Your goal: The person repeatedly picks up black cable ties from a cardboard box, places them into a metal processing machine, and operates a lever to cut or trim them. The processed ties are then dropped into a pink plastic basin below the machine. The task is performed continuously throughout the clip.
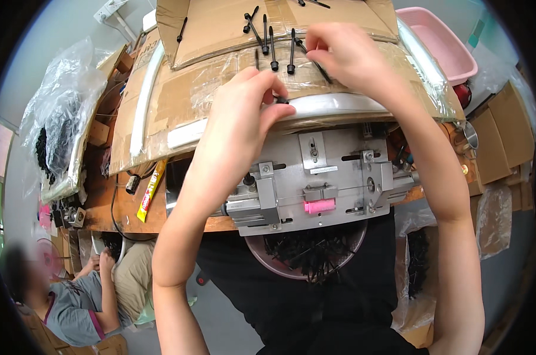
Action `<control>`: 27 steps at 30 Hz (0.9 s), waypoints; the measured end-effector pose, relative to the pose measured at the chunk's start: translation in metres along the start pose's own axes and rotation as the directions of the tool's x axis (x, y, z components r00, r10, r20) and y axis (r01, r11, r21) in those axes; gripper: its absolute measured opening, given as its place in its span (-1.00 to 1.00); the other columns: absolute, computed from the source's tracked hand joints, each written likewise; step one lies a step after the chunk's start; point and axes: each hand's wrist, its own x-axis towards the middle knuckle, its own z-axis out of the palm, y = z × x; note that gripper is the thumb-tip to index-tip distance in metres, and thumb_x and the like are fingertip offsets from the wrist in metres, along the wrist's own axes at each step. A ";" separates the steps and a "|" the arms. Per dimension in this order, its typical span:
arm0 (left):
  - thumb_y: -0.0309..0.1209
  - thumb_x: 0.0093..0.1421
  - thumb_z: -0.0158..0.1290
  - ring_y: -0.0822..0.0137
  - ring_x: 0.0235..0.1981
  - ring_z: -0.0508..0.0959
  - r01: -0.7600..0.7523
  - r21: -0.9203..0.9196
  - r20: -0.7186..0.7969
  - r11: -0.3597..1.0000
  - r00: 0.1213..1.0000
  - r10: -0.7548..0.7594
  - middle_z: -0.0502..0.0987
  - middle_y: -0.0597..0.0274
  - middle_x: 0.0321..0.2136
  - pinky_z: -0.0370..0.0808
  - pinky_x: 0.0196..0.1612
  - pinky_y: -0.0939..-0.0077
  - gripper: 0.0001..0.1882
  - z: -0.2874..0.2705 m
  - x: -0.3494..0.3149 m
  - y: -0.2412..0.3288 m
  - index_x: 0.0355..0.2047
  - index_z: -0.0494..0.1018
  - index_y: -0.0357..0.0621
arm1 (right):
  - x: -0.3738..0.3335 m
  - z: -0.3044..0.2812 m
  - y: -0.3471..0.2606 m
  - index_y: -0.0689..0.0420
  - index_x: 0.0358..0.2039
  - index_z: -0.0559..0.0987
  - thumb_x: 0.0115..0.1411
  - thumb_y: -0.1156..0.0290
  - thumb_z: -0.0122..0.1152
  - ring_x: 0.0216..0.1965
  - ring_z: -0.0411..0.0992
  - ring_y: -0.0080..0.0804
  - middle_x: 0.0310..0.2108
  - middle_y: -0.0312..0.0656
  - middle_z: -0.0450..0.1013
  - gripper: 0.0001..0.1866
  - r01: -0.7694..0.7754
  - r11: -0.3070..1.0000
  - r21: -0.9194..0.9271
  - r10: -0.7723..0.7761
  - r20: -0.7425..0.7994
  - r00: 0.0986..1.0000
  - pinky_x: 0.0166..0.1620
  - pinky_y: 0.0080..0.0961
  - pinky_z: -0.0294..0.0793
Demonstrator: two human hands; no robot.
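My left hand [241, 106] is closed at the front edge of the cardboard, thumb and fingers pinching a small black piece [282, 100]; most of it is hidden by the fingers. Further back and to the right, my right hand [351, 59] has its fingers curled and pinched around a thin black rod [322, 72] that slants down to the right. Between and behind the hands lie several black rods with thicker ends, one of them a black rod [291, 52] pointing away from me. Another rod tip shows just behind my left hand.
A metal fixture [288, 201] with clamp blocks and a pink piece [320, 206] sits below the cardboard [214, 83]. Under it, a bowl [259, 260] holds many black parts. A yellow packet [152, 190] lies left, a pink basin [436, 44] back right. Another person [78, 307] sits lower left.
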 end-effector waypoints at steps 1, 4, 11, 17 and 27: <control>-0.53 0.05 0.21 0.35 -0.48 0.40 0.015 -0.002 -0.028 1.000 1.000 -0.015 0.41 0.21 -0.49 0.39 -0.35 0.49 -0.82 -0.002 -0.004 0.004 -0.30 0.52 -0.23 | -0.008 -0.008 0.007 0.17 -0.19 0.55 0.16 0.41 0.22 -0.38 0.47 -0.33 -0.44 -0.16 0.52 -0.80 -0.031 0.989 0.147 0.034 -0.019 0.999 -0.30 -0.43 0.44; -0.59 0.05 0.17 0.34 -0.41 0.44 -0.030 0.062 -0.192 0.998 0.981 0.041 0.46 0.19 -0.42 0.40 -0.33 0.50 -0.84 -0.001 -0.023 0.015 -0.31 0.51 -0.22 | -0.035 -0.045 0.011 0.23 -0.07 0.50 0.23 0.50 0.13 -0.43 0.45 -0.51 -0.45 -0.20 0.50 -0.75 -0.194 0.817 0.543 0.232 -0.001 0.973 -0.40 -0.65 0.43; -0.71 -0.06 0.12 0.21 -0.32 0.43 0.013 0.138 -0.072 0.990 0.997 -0.003 0.42 0.09 -0.24 0.42 -0.23 0.40 -0.44 0.053 -0.147 0.074 0.04 0.43 -0.30 | -0.136 -0.070 0.028 0.32 0.10 0.37 0.39 0.35 0.00 -0.30 0.33 -0.62 -0.18 -0.18 0.39 -0.63 -0.085 0.242 0.967 0.413 -0.023 0.911 -0.38 -0.75 0.31; -0.68 -0.04 0.03 0.28 -0.35 0.38 0.064 0.284 0.089 0.957 0.992 -0.093 0.34 0.15 -0.31 0.42 -0.20 0.48 -0.30 0.104 -0.162 0.083 0.20 0.22 -0.44 | -0.159 -0.065 -0.008 0.28 -0.08 0.52 0.30 0.34 0.13 -0.36 0.47 -0.43 -0.31 -0.07 0.53 -0.72 0.048 0.069 0.996 0.374 -0.071 0.925 -0.33 -0.58 0.42; -0.64 -0.01 0.15 0.17 -0.26 0.38 0.138 0.248 0.221 0.959 0.956 -0.194 0.35 0.11 -0.26 0.40 -0.14 0.35 -0.25 0.088 -0.153 0.087 0.24 0.19 -0.38 | -0.218 -0.014 -0.065 0.36 -0.08 0.49 0.03 0.76 0.28 -0.38 0.49 -0.41 -0.29 -0.03 0.54 -0.60 0.017 0.826 0.564 0.174 -0.282 0.944 -0.35 -0.54 0.50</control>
